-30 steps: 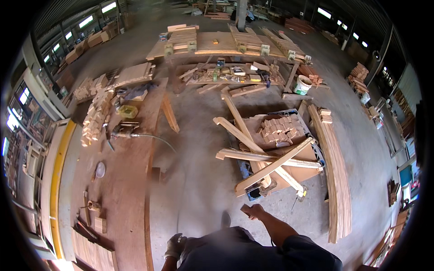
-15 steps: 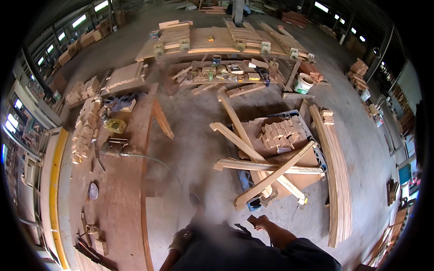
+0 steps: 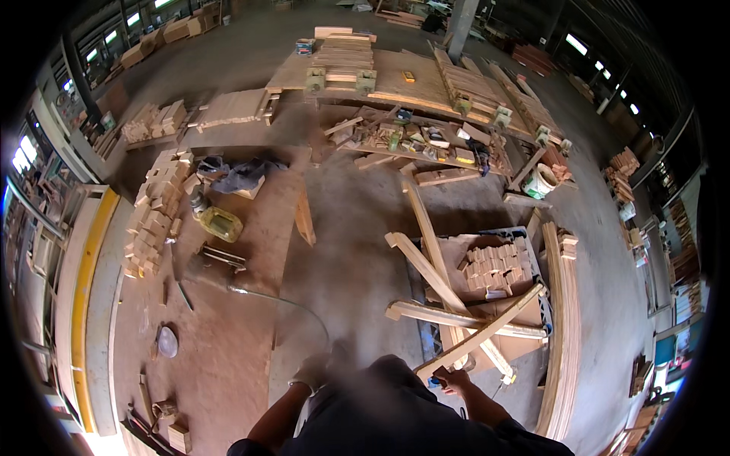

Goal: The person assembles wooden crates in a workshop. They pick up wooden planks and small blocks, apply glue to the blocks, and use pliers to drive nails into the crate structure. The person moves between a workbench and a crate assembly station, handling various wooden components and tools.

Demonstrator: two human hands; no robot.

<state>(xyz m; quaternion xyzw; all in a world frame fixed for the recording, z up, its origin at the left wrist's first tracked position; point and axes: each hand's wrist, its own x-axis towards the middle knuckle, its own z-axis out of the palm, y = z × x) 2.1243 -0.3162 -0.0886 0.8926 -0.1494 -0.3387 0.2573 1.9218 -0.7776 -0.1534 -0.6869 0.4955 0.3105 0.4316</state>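
Observation:
My right hand (image 3: 455,381) is closed round a small brown block (image 3: 439,373), which looks like wood. It is at the near end of a slanting wooden beam (image 3: 479,334); whether they touch I cannot tell. That beam lies across several other long beams (image 3: 430,270), resting on a crate-like stand (image 3: 537,262) with cardboard and a stack of short wooden blocks (image 3: 498,267). My left hand (image 3: 310,374), in a pale glove, is beside my body near the workbench edge. Blur hides its fingers, and I cannot see whether it holds anything.
At left is a wooden workbench (image 3: 220,342) bearing stacked blocks (image 3: 156,213), a yellowish container (image 3: 220,225), a dark cloth (image 3: 247,176) and a tool with a hose (image 3: 293,302). Long boards (image 3: 561,334) stand right of the beams. Ahead are a cluttered low table (image 3: 365,144) and a bucket (image 3: 540,182).
My view has shifted, and the workbench fills more of it. My right hand, with the small block, has come up to the slanting beam's near end. My left arm reaches out more.

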